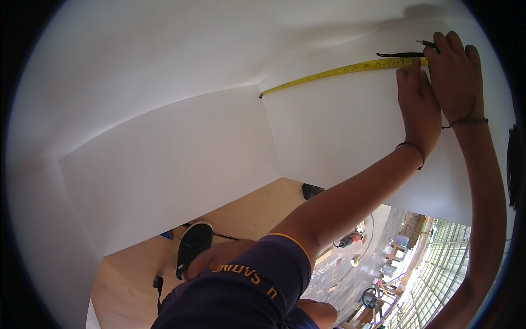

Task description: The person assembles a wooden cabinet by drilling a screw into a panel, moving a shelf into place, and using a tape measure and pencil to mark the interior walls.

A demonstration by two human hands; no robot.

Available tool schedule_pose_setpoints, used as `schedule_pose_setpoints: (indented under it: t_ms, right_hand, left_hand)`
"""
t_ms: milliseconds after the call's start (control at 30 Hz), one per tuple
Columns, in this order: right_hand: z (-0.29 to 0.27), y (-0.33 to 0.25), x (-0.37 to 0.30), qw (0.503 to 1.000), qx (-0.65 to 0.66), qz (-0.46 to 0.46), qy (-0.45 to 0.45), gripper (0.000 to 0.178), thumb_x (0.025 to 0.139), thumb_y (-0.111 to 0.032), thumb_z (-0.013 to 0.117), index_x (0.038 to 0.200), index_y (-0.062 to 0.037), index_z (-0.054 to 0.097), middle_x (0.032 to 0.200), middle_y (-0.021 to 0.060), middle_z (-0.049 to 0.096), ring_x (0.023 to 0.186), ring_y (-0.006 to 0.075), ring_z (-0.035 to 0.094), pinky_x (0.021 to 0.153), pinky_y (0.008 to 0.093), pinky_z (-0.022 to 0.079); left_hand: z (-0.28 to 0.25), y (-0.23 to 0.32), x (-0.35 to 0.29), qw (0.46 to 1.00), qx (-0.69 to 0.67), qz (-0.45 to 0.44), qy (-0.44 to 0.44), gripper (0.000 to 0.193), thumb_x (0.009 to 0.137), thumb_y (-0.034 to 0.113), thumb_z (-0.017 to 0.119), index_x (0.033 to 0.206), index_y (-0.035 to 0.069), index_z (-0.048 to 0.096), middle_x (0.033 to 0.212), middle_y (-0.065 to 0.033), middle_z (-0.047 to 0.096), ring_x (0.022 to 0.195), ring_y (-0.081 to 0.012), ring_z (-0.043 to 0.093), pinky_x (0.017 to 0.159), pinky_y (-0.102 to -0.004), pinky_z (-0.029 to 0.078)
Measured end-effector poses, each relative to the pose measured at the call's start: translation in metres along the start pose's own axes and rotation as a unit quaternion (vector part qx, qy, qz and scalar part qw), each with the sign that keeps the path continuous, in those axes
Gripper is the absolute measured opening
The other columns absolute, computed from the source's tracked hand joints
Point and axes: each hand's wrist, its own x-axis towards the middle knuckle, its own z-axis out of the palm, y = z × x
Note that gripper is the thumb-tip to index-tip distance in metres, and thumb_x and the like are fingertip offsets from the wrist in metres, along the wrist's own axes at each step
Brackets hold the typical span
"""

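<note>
Tape measure [339,70]: dark printed figures and graduation marks run along the yellow blade; most are too small to read. Sleeve [263,256], nearer the wearer than the tape measure: orange block capitals on dark purple cloth, curving with the fabric.

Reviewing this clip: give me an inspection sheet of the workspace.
Surface: white panels above a wooden floor.
Job's things: yellow tape measure extended across the panels; pencil.
Clutter: power tool lying beyond the panels.
Hands: left hand at the tape; right hand beside it, pencil between fingers.
Cables: thin cord near the power tool.
Surroundings: window-like grid, lower right; shoe on the wooden floor.
</note>
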Motion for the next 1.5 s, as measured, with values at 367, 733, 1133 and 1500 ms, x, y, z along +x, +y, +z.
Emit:
schedule_pose_setpoints:
  t_ms: [367,733,1133,1500]
  right_hand:
    - [-0.015,-0.012,0.011,0.999,-0.023,0.008,-0.043,0.015,0.083,-0.014,0.064,0.096,-0.0101,0.070,0.116,0.0013,0.061,0.117,0.0148,0.051,0.093,0.0343,0.042]
    - [0.005,-0.012,0.010,0.999,-0.007,0.008,-0.035,0.014,0.086,-0.021,0.062,0.092,-0.0132,0.071,0.113,0.0002,0.063,0.117,0.0156,0.051,0.092,0.0361,0.042]
    - [-0.005,-0.018,0.010,0.997,0.064,-0.009,-0.038,0.023,0.085,-0.028,0.063,0.096,-0.0084,0.070,0.109,0.0060,0.063,0.111,0.0202,0.055,0.094,0.0382,0.043]
    - [-0.005,-0.017,0.012,0.997,0.074,-0.031,0.018,0.019,0.084,-0.018,0.060,0.097,-0.0062,0.069,0.113,0.0045,0.061,0.109,0.0173,0.053,0.088,0.0346,0.043]
  left_hand:
    - [-0.012,-0.012,-0.016,0.933,0.299,0.169,-0.107,0.079,0.074,0.014,0.062,0.143,-0.004,0.028,0.150,-0.0282,0.017,0.142,-0.0470,0.008,0.108,-0.0660,0.009]
    - [-0.007,-0.012,-0.012,0.896,0.402,0.120,-0.147,0.090,0.080,0.029,0.061,0.148,-0.007,0.015,0.153,-0.0311,0.006,0.145,-0.0464,-0.005,0.108,-0.0704,-0.001]
    - [-0.003,-0.009,-0.013,0.887,0.419,0.110,-0.161,0.087,0.088,0.054,0.050,0.151,0.003,0.020,0.154,-0.0278,0.010,0.146,-0.0450,-0.005,0.110,-0.0670,-0.005]
    - [0.000,-0.019,-0.011,0.866,0.462,0.146,-0.125,0.087,0.087,0.058,0.050,0.151,0.005,0.022,0.156,-0.0239,0.011,0.146,-0.0439,-0.004,0.109,-0.0696,0.002]
